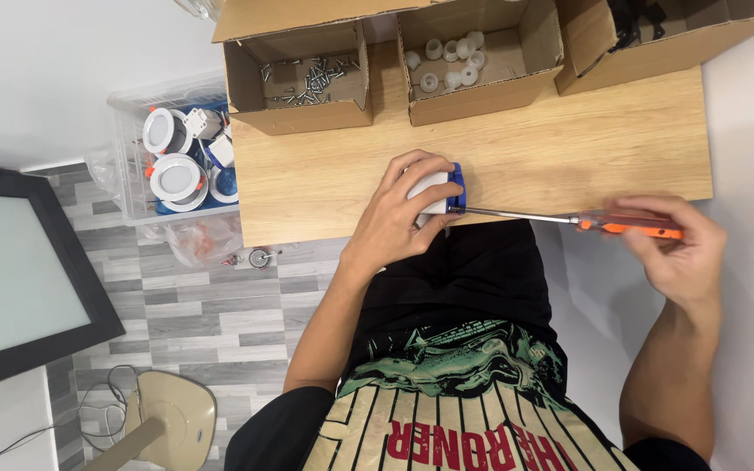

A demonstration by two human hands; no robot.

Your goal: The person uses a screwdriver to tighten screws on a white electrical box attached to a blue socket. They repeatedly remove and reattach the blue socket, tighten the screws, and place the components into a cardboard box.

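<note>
Screwdriver [569, 218] – orange handle pinched in right hand [678, 249], tip at the blue-and-white fitting [441, 192], which left hand [403, 214] clamps at the wooden table [569, 148] edge. Risk: long shaft held far back – tip could likely slip off, jab the fingers.

The table [569, 139] is made of light wood with a smooth, matt top, and three boxes of rough brown cardboard [298, 83] are set along its far edge, one filled with small shiny metal screws [311, 74] and one with white plastic caps [451, 57]. At the near edge, a part of smooth white and blue plastic [442, 187] is gripped by the left hand [399, 218]. A screwdriver [569, 218] with a thin shiny metal shaft and a glossy orange plastic handle is held by the right hand [678, 249].
</note>
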